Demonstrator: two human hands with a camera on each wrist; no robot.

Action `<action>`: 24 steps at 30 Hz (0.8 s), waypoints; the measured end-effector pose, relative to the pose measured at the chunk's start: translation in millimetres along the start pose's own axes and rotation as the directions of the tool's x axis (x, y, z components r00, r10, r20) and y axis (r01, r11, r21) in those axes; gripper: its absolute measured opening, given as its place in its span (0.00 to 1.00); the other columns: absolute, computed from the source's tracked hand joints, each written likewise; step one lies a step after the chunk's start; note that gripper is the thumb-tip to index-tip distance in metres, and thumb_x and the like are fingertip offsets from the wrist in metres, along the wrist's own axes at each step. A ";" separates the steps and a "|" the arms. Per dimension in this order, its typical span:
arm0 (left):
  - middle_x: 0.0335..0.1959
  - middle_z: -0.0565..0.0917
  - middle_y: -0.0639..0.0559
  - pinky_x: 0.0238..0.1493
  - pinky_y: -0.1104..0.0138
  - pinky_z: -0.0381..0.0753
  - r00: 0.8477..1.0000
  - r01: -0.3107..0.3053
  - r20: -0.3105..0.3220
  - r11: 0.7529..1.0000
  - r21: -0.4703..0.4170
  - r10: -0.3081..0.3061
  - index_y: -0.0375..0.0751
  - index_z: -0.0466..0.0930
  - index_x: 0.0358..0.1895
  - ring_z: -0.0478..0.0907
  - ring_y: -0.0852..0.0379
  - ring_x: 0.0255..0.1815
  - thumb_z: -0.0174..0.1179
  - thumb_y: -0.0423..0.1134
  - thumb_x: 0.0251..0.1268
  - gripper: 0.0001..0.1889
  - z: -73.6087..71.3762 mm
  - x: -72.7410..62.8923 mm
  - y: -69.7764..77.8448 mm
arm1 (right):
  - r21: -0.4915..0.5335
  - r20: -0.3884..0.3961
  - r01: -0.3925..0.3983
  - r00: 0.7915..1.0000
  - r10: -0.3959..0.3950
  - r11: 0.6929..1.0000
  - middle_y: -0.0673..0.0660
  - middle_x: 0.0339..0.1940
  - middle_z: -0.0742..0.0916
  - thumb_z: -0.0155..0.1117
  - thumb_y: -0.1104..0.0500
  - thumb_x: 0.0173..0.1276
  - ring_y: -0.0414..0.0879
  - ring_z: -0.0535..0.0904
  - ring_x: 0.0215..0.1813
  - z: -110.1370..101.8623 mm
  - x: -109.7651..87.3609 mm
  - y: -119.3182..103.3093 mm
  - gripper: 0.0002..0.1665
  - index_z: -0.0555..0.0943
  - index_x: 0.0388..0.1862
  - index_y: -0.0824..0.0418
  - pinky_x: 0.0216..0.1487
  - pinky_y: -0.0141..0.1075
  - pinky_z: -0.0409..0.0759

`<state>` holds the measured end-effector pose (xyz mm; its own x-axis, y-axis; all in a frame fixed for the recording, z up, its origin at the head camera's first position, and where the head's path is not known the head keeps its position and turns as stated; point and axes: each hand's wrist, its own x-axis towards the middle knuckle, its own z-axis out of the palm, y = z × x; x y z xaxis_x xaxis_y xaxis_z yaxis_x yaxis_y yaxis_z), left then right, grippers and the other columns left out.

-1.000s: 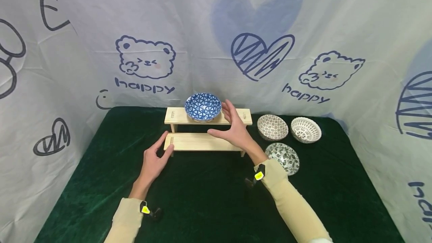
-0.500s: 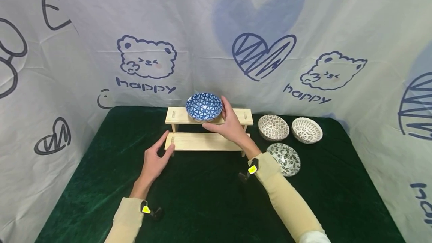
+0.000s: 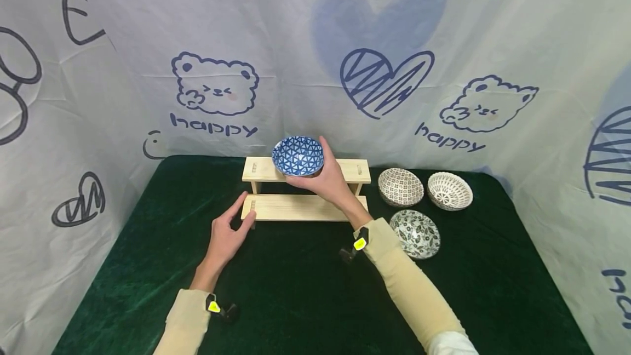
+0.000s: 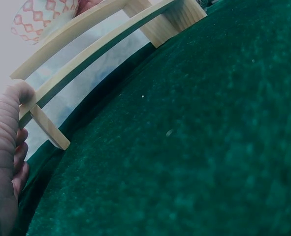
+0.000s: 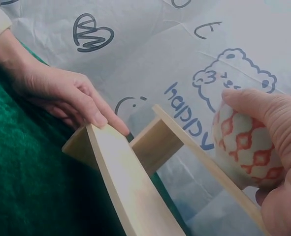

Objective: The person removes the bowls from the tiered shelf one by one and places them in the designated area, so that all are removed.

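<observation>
A bowl (image 3: 298,155) with a blue triangle pattern inside is at the upper step of a two-step wooden stand (image 3: 296,207). Its outside, white with red diamond shapes, shows in the right wrist view. My right hand (image 3: 331,181) grips the bowl from the right, thumb at the front and fingers behind. I cannot tell whether its base touches the board. My left hand (image 3: 225,237) holds the left end of the lower step between thumb and fingers; the thumb (image 4: 21,91) lies on the board's edge in the left wrist view.
Right of the stand, on the green cloth (image 3: 296,289), are a brown-patterned bowl (image 3: 400,187), a white ribbed-pattern bowl (image 3: 449,191) and a leaf-patterned dish (image 3: 416,234). A printed white curtain (image 3: 296,26) hangs behind and at both sides.
My right hand has moved left from beside the blue-patterned bowl and now grips it. The bowl appears slightly tilted. My left hand has stayed at the stand's left end.
</observation>
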<state>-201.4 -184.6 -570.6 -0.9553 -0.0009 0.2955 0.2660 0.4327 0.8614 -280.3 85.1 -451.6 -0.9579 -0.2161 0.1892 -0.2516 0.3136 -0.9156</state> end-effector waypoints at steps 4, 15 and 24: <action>0.78 0.70 0.50 0.79 0.44 0.62 1.000 0.001 0.000 1.000 0.000 -0.001 0.43 0.68 0.79 0.66 0.47 0.79 0.63 0.48 0.77 0.32 -0.3 0.0 0.2 | -0.024 -0.028 -0.005 1.000 0.004 1.000 0.66 0.82 0.65 0.86 0.49 0.51 0.62 0.66 0.78 2.3 0.9 0.8 0.76 0.46 0.87 0.61 0.77 0.54 0.68; 0.78 0.71 0.50 0.78 0.44 0.63 1.000 -0.006 -0.003 1.000 -0.001 0.006 0.42 0.68 0.79 0.67 0.46 0.79 0.63 0.47 0.77 0.32 -0.1 0.1 1.2 | -0.076 -0.112 0.011 0.993 -0.020 0.997 0.65 0.78 0.71 0.88 0.48 0.48 0.61 0.71 0.75 6.6 -1.5 -0.2 0.71 0.56 0.84 0.62 0.75 0.55 0.70; 0.78 0.70 0.51 0.79 0.44 0.62 1.000 0.004 0.000 1.000 -0.003 -0.004 0.44 0.68 0.79 0.66 0.48 0.79 0.63 0.48 0.77 0.32 0.3 -0.3 1.0 | -0.071 -0.140 0.023 0.990 -0.033 0.997 0.63 0.78 0.72 0.89 0.49 0.47 0.60 0.71 0.75 8.0 -2.6 2.4 0.70 0.58 0.84 0.61 0.76 0.55 0.69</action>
<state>-200.8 -183.9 -569.9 -0.9563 -0.0027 0.2923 0.2628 0.4303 0.8636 -277.3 79.0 -457.1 -0.9591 -0.0942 0.2668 -0.2825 0.3739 -0.8834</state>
